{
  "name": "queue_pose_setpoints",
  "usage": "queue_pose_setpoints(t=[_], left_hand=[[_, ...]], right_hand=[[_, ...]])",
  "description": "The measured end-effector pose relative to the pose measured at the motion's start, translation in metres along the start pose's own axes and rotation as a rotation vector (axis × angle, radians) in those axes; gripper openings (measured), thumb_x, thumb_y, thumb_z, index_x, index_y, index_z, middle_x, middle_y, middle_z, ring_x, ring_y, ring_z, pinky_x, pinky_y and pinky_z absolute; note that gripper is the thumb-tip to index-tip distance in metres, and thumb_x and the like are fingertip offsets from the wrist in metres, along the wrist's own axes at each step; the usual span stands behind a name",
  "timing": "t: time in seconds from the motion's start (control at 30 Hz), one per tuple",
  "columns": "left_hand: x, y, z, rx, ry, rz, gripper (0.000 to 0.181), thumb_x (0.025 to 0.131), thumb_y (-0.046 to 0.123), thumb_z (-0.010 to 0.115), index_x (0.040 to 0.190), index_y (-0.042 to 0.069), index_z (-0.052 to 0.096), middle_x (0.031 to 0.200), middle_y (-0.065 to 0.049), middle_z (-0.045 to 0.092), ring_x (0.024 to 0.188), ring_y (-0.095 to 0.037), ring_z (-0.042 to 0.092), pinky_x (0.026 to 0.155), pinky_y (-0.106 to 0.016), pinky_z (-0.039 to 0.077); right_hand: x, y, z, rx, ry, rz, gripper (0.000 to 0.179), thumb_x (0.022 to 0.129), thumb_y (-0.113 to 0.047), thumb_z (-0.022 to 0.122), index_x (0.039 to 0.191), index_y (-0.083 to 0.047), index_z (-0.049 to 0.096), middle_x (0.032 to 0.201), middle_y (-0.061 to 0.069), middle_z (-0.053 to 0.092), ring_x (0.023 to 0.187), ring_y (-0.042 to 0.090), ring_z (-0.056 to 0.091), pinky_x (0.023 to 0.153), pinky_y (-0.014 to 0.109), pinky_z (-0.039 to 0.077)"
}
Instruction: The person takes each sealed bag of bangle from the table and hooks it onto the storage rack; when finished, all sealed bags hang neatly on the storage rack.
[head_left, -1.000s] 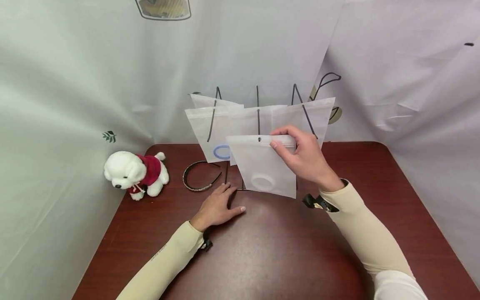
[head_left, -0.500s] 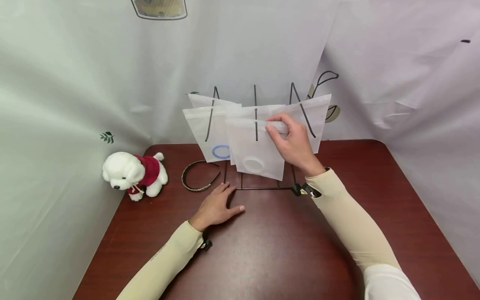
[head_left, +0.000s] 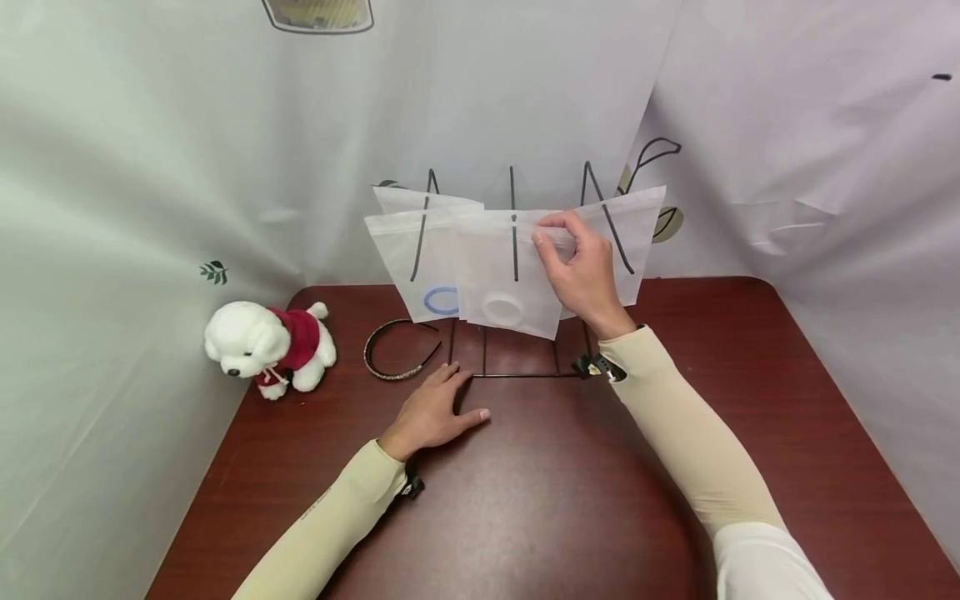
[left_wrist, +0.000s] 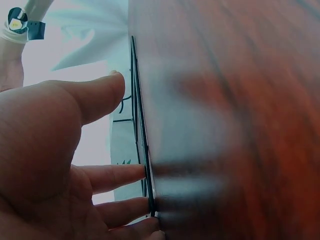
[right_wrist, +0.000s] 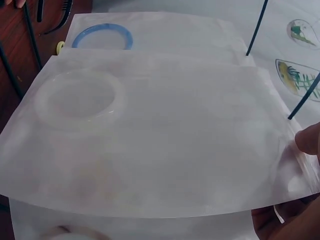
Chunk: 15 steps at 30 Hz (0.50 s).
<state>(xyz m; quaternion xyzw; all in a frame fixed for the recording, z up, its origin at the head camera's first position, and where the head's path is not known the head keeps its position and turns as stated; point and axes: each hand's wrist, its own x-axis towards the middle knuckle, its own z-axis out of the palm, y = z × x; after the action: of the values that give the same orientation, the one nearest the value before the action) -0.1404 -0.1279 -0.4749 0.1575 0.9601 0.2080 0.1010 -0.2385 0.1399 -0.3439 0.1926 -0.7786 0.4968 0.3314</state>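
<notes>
My right hand (head_left: 588, 271) pinches the top edge of a frosted zip bag (head_left: 480, 262) between thumb and fingers. The bag hangs on the middle hook (head_left: 515, 254) of a black wire rack, the hook's end sticking out in front of it. Low inside shows a whitish ring (right_wrist: 117, 95). On the left hook hang similar bags (head_left: 401, 242), one with a blue ring (right_wrist: 102, 27). Another frosted bag (head_left: 637, 225) hangs at the right. My left hand (head_left: 427, 417) lies spread on the table, its fingertips at the rack's base wire (head_left: 525, 376).
A black headband (head_left: 390, 378) with a glittery edge lies left of the rack. Farther left sits a white plush dog (head_left: 251, 337) in a red top. Pale curtains (head_left: 525, 83) enclose the back and sides of the brown table (head_left: 555, 500).
My right hand has pushed the bag with the whitish ring up and back, onto the middle hook, which now pokes through its top. The left hand has stayed in place.
</notes>
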Motion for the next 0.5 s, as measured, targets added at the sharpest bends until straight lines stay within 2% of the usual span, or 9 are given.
queue_pose_setpoints(t=[0.13,0.23,0.3,0.37,0.5], left_hand=[[-0.001,0.001,0.0,0.002,-0.003,0.004,0.08,0.095,0.061,0.072,0.159,0.017,0.05,0.169,-0.018,0.039,0.16,-0.036,0.033,0.12,-0.06,0.04],[0.0,0.002,0.001,0.01,-0.002,0.012,0.081,0.095,0.061,0.072,0.159,0.016,0.051,0.168,-0.018,0.04,0.159,-0.036,0.034,0.119,-0.06,0.041],[0.0,0.002,0.002,0.012,-0.002,0.018,0.081,0.095,0.062,0.071,0.159,0.016,0.051,0.168,-0.018,0.04,0.159,-0.036,0.035,0.119,-0.06,0.041],[0.0,0.002,0.002,0.014,-0.002,0.018,0.081,0.095,0.062,0.071,0.159,0.017,0.051,0.168,-0.018,0.04,0.159,-0.036,0.035,0.119,-0.059,0.041],[0.0,0.002,0.001,0.009,-0.007,0.019,0.079,0.096,0.06,0.071,0.158,0.016,0.051,0.168,-0.018,0.041,0.159,-0.036,0.035,0.119,-0.059,0.041]], right_hand=[[-0.006,0.002,-0.004,-0.018,0.006,0.019,0.024,0.1,-0.024,0.073,0.117,-0.007,0.074,0.1,0.01,0.077,0.072,0.016,0.061,0.068,0.026,0.043],[-0.013,0.003,-0.009,-0.029,0.005,0.044,0.028,0.099,-0.022,0.074,0.122,-0.006,0.07,0.094,0.011,0.075,0.064,0.014,0.053,0.06,0.022,0.04],[-0.017,0.005,-0.013,-0.023,-0.007,0.062,0.032,0.099,-0.021,0.074,0.126,-0.005,0.067,0.094,0.012,0.075,0.07,0.013,0.058,0.063,0.02,0.044],[-0.02,0.008,-0.017,-0.019,-0.025,0.092,0.033,0.1,-0.021,0.074,0.127,-0.004,0.065,0.103,0.012,0.076,0.08,0.012,0.064,0.068,0.019,0.049],[-0.032,0.012,-0.03,-0.046,-0.087,0.161,0.033,0.101,-0.025,0.072,0.126,-0.006,0.062,0.11,0.008,0.073,0.096,0.012,0.067,0.078,0.02,0.052]])
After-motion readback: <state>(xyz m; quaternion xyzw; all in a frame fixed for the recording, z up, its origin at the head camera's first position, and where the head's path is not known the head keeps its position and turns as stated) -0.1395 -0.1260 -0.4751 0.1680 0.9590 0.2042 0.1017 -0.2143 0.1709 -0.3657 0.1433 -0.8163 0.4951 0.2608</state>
